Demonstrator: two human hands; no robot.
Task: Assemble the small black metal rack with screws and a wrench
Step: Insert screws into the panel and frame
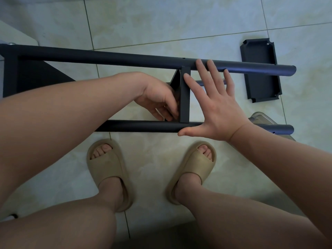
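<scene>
While I'm crouched over it, the rack (125, 59) is lying on its side on the tiled floor (161, 24), right in front of my sandals (107, 169). Its two long black tubes run left to right, the upper tube (89, 57) farther from me and the lower tube (134, 125) just past my toes.

One shelf panel (185, 97) sits between the tubes, standing on edge, touching both.

My right hand (215, 105) is spread flat with straight fingers, just to the right of that panel. The fingertips rest on the upper tube and the thumb lies along the lower one, so it's not gripping anything.

My left hand (158, 101) is tucked in on the panel's other side, fingers curled against it down near the lower tube. Honestly can't tell if it's pinching something in there.

A second loose tray (260, 56) lies flat on the floor off to the right, partly under the end of the upper tube.
</scene>
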